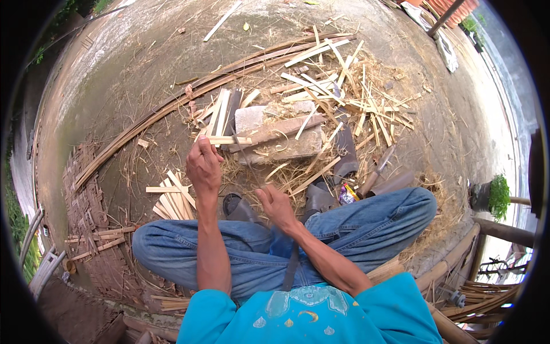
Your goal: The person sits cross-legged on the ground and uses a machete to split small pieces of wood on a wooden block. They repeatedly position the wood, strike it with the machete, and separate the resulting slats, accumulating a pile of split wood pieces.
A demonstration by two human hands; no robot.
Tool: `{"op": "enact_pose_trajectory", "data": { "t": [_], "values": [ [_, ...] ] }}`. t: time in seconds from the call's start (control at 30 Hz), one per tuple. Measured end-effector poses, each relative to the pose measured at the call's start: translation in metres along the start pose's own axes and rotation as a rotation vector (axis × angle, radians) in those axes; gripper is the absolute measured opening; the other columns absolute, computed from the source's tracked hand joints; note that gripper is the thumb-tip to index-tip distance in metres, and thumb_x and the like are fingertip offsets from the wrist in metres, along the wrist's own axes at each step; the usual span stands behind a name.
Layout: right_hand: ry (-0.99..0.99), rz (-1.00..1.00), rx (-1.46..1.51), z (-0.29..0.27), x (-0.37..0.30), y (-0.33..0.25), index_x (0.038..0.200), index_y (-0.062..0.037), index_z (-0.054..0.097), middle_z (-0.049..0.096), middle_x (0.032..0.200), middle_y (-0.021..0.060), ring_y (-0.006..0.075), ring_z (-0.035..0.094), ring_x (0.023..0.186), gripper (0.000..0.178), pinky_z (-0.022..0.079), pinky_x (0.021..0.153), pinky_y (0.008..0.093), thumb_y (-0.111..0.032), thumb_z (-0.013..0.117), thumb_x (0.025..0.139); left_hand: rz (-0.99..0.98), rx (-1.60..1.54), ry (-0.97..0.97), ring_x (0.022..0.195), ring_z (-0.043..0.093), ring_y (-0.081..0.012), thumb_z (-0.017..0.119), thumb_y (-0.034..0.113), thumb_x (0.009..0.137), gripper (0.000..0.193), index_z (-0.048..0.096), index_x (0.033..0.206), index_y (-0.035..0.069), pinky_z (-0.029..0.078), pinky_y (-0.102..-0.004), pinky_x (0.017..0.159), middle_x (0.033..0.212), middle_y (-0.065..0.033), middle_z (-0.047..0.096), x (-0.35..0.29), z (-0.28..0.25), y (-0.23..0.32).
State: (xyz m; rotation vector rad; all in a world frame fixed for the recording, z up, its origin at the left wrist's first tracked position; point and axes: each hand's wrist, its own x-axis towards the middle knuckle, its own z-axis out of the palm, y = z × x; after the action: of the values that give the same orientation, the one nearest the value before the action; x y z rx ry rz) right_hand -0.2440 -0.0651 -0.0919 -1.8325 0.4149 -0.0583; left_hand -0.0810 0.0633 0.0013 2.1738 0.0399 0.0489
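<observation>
My left hand (204, 166) is closed around one end of a pale bamboo strip (232, 140), which points right, toward the edge of a worn block (250, 118). Lower and to the right, my right hand (277, 206) is closed on a knife. The thin, dark knife blade (246, 157) rises from this fist and meets the strip near its free end. The knife's grip is mostly hidden by my fingers. A fan of pale strips (175, 202) lies on the ground to the left of my left forearm.
Cut strips (378, 109) and curly shavings litter the ground beyond the block. Long brown bamboo lengths (143, 123) curve across the left. Beside my right knee are a wooden-handled tool (378, 169) and a small colourful packet (347, 194). A potted plant (498, 195) stands far right.
</observation>
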Motion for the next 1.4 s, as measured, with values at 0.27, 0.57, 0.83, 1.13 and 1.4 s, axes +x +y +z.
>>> {"op": "enact_pose_trajectory", "data": {
  "t": [0.27, 0.57, 0.83, 1.13, 1.4],
  "values": [
    [-0.019, 0.158, -0.057, -0.002, 0.004, 0.011, 0.090, -0.0007, 0.055, 0.054, 0.063, 0.0188, 0.0364, 0.059, 0.058, 0.045, 0.045, 0.059, 0.0486, -0.042, 0.059, 0.105, 0.003, 0.010, -0.014, 0.059, 0.069, -0.0235, 0.028, 0.050, 0.111, 0.066, 0.063, 0.079, 0.004, 0.051, -0.0423, 0.063, 0.057, -0.0084, 0.062, 0.003, -0.002, -0.005],
    [-0.047, 0.205, -0.071, -0.002, 0.007, 0.008, 0.087, -0.0003, 0.055, 0.060, 0.070, 0.0219, 0.0437, 0.064, 0.065, 0.044, 0.047, 0.062, 0.0516, -0.040, 0.060, 0.105, 0.006, 0.051, -0.008, 0.058, 0.068, -0.0240, 0.027, 0.049, 0.111, 0.066, 0.063, 0.079, 0.003, 0.051, -0.0435, 0.063, 0.056, -0.0085, 0.062, 0.004, -0.001, -0.008],
    [0.007, 0.065, -0.049, 0.004, 0.001, 0.014, 0.088, 0.0002, 0.056, 0.060, 0.071, 0.0252, 0.0466, 0.064, 0.068, 0.048, 0.049, 0.063, 0.0518, -0.045, 0.055, 0.106, 0.017, 0.034, -0.002, 0.056, 0.068, -0.0224, 0.028, 0.047, 0.111, 0.064, 0.057, 0.075, 0.003, 0.049, -0.0390, 0.058, 0.058, -0.0071, 0.057, 0.000, 0.000, -0.005],
    [-0.151, 0.483, 0.430, -0.010, 0.004, 0.024, 0.095, -0.0049, 0.063, 0.051, 0.063, -0.0003, 0.0088, 0.048, 0.049, 0.057, 0.038, 0.046, 0.0265, -0.059, 0.049, 0.106, 0.027, -0.097, 0.065, 0.075, 0.071, -0.0197, 0.050, 0.034, 0.111, 0.039, 0.070, 0.121, 0.002, 0.054, -0.0368, 0.070, 0.090, -0.0132, 0.073, 0.015, -0.005, -0.019],
    [-0.167, 0.527, 0.523, -0.006, 0.004, 0.011, 0.104, -0.0060, 0.062, 0.049, 0.066, -0.0023, 0.0067, 0.044, 0.048, 0.055, 0.036, 0.044, 0.0236, -0.057, 0.045, 0.108, -0.133, -0.702, -0.151, 0.094, 0.071, -0.0165, 0.059, 0.028, 0.108, 0.036, 0.065, 0.129, -0.001, 0.058, -0.0287, 0.081, 0.105, -0.0103, 0.074, 0.015, 0.047, -0.056]
  ]
}}
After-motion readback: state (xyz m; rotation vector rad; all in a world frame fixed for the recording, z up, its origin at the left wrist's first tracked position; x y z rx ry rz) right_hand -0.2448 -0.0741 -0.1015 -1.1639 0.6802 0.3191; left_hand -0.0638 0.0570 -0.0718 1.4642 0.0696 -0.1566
